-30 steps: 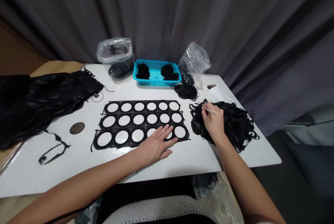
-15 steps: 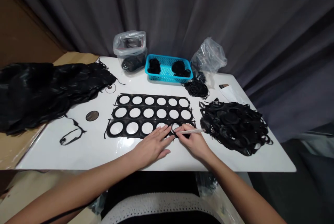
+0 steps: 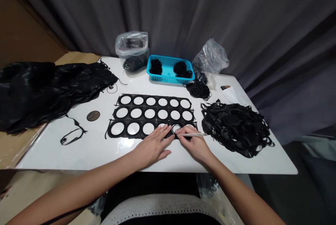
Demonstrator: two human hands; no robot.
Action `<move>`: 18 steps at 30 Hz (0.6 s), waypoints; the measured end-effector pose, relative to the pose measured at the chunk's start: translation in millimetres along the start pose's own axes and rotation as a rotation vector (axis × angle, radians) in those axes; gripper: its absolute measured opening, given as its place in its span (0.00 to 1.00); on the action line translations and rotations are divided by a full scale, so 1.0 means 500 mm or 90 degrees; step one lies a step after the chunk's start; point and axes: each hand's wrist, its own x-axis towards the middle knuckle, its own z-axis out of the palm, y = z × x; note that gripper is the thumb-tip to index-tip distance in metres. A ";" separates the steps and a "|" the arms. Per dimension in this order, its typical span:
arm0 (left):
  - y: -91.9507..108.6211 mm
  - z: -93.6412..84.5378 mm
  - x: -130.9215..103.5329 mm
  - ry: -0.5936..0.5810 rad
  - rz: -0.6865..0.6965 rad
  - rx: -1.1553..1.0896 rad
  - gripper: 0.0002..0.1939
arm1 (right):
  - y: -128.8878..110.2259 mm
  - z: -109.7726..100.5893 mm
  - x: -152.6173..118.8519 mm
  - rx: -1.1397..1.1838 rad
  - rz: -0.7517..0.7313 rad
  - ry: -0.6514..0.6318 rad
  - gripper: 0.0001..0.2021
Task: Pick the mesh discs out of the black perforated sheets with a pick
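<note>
A black sheet (image 3: 142,113) with rows of round openings lies flat on the white table (image 3: 89,156). My left hand (image 3: 156,144) rests palm down across its front row, fingers stretched out and holding nothing. Just right of those fingertips, my right hand (image 3: 193,144) pinches a slim whitish tool (image 3: 195,134), whose kind I cannot make out. The tool's tip is at a front-row opening, where a thin black ring (image 3: 172,129) shows around the edge. My right hand partly covers the last opening of that row.
Black ring-shaped scraps (image 3: 236,125) are heaped at right, and a black sheet pile (image 3: 47,92) covers the left. A blue basket (image 3: 170,80), a bagged container (image 3: 132,55), a clear plastic bag (image 3: 211,57) and black rings (image 3: 198,90) stand behind. A dark disc (image 3: 93,115) lies left.
The thin black ring now stands out more to the left of the opening at the tool's tip. The tool lies slightly more level. My left hand has stayed in place.
</note>
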 end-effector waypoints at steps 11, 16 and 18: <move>-0.006 0.006 -0.003 -0.011 -0.008 -0.047 0.26 | 0.017 -0.041 0.040 -0.336 -0.190 0.057 0.09; -0.007 -0.021 0.001 -0.027 -0.003 -0.062 0.27 | 0.069 -0.110 0.132 -0.219 0.015 0.221 0.09; -0.015 -0.042 0.015 -0.034 -0.003 -0.091 0.22 | 0.070 -0.112 0.152 -0.170 0.041 0.201 0.10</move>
